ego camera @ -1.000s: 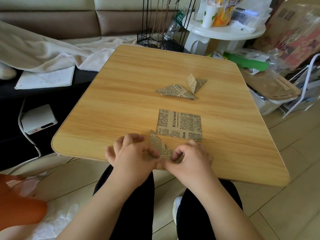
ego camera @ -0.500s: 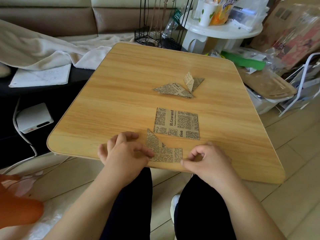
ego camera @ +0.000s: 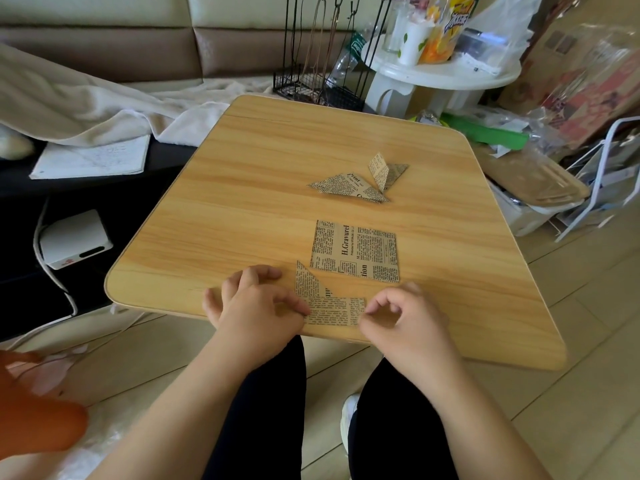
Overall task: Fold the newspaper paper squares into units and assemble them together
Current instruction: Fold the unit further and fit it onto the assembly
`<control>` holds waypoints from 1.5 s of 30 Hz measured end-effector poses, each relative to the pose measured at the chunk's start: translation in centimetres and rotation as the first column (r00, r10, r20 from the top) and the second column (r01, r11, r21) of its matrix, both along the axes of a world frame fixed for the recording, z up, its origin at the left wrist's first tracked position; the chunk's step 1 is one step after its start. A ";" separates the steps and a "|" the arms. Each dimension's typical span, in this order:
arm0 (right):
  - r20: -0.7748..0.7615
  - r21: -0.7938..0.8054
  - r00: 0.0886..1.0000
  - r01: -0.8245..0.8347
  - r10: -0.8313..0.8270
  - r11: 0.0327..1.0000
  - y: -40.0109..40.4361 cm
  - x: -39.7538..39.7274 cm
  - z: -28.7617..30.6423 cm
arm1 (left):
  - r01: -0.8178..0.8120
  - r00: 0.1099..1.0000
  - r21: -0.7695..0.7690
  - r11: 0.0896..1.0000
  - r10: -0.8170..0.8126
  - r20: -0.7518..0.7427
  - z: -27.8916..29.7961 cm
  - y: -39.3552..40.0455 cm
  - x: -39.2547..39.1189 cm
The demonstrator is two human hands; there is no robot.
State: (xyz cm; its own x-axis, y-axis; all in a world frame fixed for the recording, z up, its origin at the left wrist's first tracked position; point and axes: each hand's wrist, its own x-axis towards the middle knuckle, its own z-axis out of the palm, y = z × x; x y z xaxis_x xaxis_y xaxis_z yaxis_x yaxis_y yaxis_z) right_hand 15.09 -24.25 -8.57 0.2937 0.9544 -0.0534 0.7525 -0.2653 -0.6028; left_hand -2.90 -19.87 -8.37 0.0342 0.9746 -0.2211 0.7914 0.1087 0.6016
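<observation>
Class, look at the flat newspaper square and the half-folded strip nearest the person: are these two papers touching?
Apart. The head view shows a band of bare wood between the flat newspaper square and the half-folded strip, narrowest beside the strip's upright point.
</observation>
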 end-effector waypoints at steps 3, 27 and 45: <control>0.057 0.002 0.997 -0.051 0.050 0.999 0.3 -2.2 -0.7 | -0.018 0.999 -0.002 1.000 0.018 -0.028 -0.1 -0.2 0.5; 0.119 -0.127 0.977 -0.162 0.177 0.979 0.6 -0.2 -0.2 | 0.037 0.999 0.030 0.999 -0.036 -0.026 -0.4 0.1 -0.1; -0.160 0.592 0.983 0.023 0.091 0.805 -3.3 -2.6 1.0 | 0.053 0.858 0.405 0.913 -0.249 0.449 2.5 -7.1 1.6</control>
